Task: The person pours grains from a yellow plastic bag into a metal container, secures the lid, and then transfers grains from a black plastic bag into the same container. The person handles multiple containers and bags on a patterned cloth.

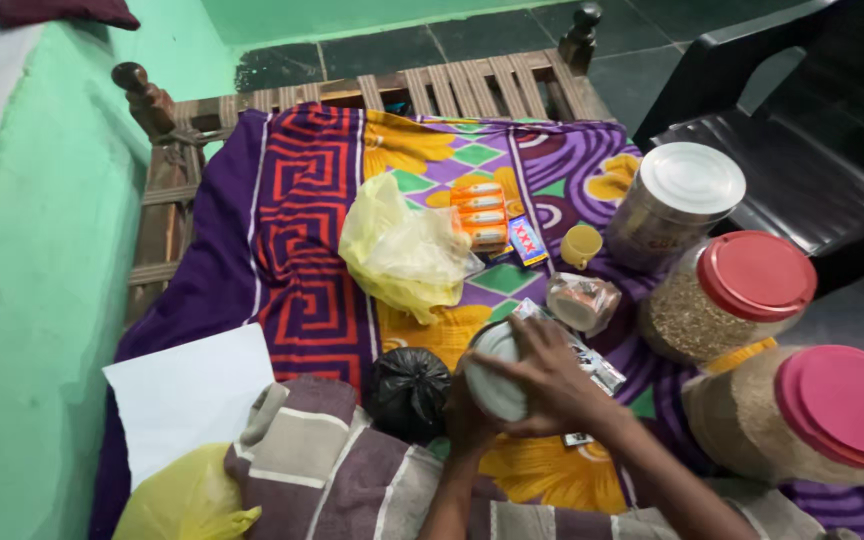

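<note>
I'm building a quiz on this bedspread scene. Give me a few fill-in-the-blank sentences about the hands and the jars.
1. The right hand rests on the round white lid of a jar, and the ____ hand grips that jar from below.
2. The knotted plastic bag beside the left hand is ____.
3. The grain-filled clear plastic jar has a ____ lid.
4. The tall metal tin has a ____ lid.

Missing words: left; black; red; white

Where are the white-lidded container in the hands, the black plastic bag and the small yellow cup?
White-lidded container (pixel 493 372): head view, on its white lid.
Black plastic bag (pixel 409 392): head view, middle of the knotted bundle.
Small yellow cup (pixel 580 246): head view, on its side wall.
</note>
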